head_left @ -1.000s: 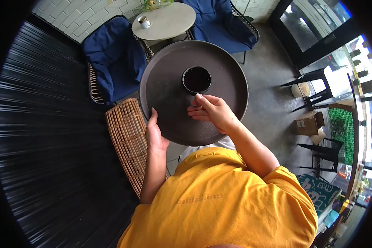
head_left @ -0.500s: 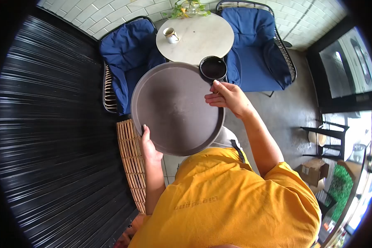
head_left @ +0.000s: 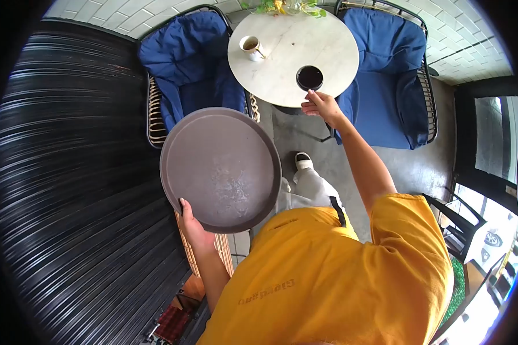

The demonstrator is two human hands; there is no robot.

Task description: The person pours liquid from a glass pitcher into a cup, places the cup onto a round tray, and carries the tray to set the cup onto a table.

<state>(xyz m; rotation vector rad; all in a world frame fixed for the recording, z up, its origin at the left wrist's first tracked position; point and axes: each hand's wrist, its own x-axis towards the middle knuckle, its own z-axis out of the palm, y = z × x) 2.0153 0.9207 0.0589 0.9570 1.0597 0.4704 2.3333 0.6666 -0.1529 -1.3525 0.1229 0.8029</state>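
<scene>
Here the right hand (head_left: 322, 106) reaches out with its fingers closed on the near side of a dark cup (head_left: 309, 77) that sits on the round counter (head_left: 293, 52) close to its near edge, so a careless release could tip or spill it over that edge; the left hand (head_left: 193, 227) grips 1 bare round tray (head_left: 218, 169) by its rim, held low beside the body, and that one-sided hold could let it slip

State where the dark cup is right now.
In the head view the dark cup stands on the round table, near its front edge, with the right hand at it, between the two blue chairs.
</scene>
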